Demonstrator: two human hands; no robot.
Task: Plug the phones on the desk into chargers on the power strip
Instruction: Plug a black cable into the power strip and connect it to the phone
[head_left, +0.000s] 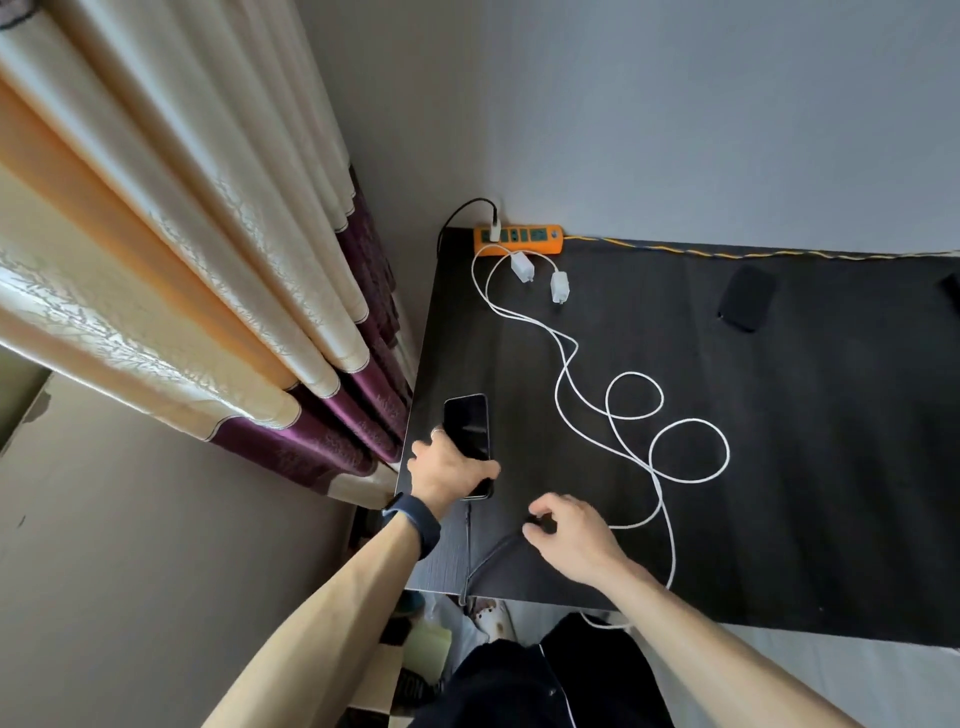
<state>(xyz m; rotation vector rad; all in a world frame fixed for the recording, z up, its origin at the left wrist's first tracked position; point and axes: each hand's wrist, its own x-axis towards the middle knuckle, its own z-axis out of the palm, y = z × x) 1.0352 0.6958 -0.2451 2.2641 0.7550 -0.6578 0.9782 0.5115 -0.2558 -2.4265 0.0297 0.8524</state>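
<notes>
Your dark counter (779, 467) carried the power strip (519, 239) at its far edge. Your left hand (447, 470) gripped the phone (466, 426) steady, seemingly so your right hand (571, 540), pinching the black cable (491, 553), could plug it.

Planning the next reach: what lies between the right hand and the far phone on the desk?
In the head view, loops of white cable cross the dark desk between the right hand and the far phone; the stretch is otherwise bare.
</notes>
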